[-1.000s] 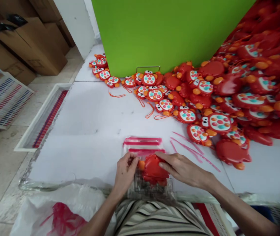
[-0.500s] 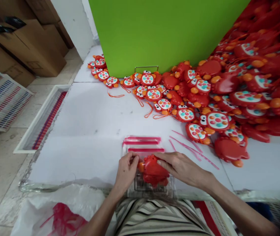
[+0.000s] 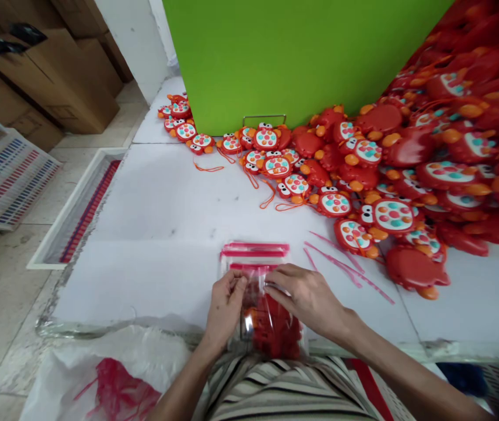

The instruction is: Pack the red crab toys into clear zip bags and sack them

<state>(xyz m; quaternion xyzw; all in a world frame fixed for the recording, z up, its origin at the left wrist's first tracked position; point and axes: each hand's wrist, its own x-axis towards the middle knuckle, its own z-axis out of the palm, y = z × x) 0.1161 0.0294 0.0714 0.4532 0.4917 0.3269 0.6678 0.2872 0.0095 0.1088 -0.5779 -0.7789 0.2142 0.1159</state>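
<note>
Head view: at the bottom centre of the frame we hold a clear plastic bag (image 3: pixel 271 327) at the near edge of the white table (image 3: pixel 162 234), with a red toy (image 3: pixel 278 327) inside it. Our left hand (image 3: pixel 225 307) pinches the bag's left top corner, and our right hand (image 3: pixel 306 298) grips its top edge. More bags (image 3: pixel 253 251) lie just above. A heap of red toys (image 3: pixel 407 169) fills the right side, against a green board (image 3: pixel 293 52).

Toy packing workshop: heaped crab toys (image 3: pixel 411 158), cardboard cartons (image 3: pixel 52 76), white table (image 3: pixel 162 216)
</note>
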